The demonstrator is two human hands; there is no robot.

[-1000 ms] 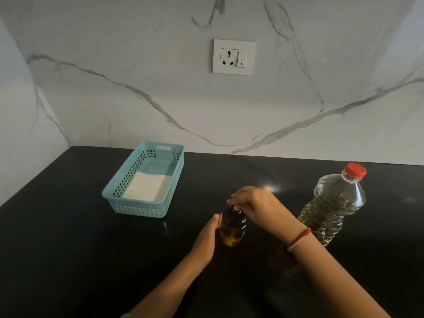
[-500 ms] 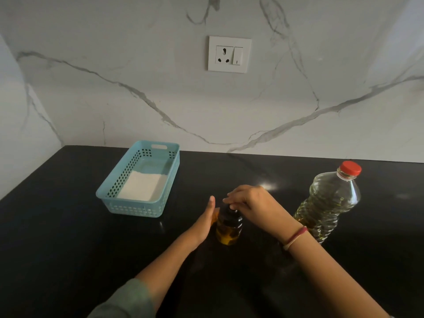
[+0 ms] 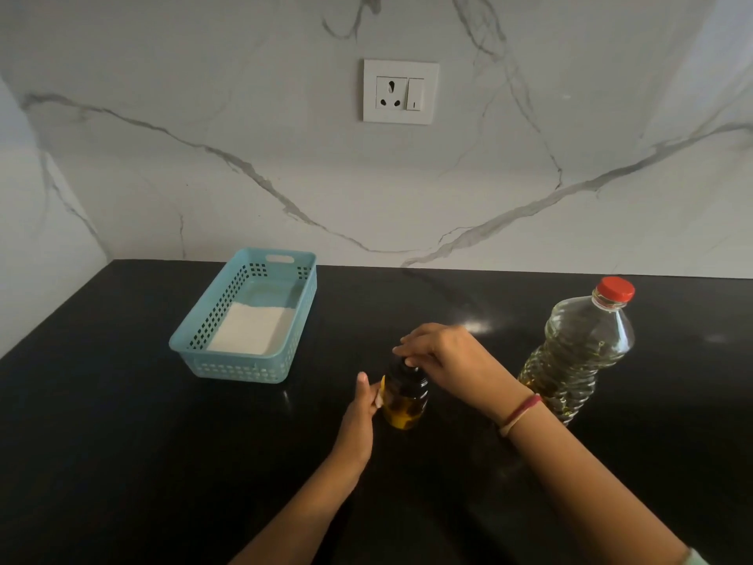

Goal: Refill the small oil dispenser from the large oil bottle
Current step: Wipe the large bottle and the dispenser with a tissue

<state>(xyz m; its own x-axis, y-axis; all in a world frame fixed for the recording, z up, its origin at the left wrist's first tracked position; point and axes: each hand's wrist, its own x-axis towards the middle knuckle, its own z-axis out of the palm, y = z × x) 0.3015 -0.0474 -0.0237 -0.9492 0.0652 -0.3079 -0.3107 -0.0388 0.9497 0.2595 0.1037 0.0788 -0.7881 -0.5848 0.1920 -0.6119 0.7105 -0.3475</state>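
The small oil dispenser stands on the black counter, a dark-topped glass jar with a little yellow oil at its bottom. My left hand presses against its left side, thumb raised. My right hand reaches over from the right, with its fingertips closed on the dispenser's black cap. The large oil bottle, clear plastic with a red cap, stands upright to the right, just behind my right wrist, partly filled with pale oil.
A light blue perforated basket holding a white folded cloth sits at the back left of the counter. A marble wall with a white socket plate rises behind. The wall corner closes the left side.
The camera has drifted slightly. My left thumb has lifted off the dispenser's side, and my right fingertips have shifted a little on the cap. The dispenser and large bottle stay in place.
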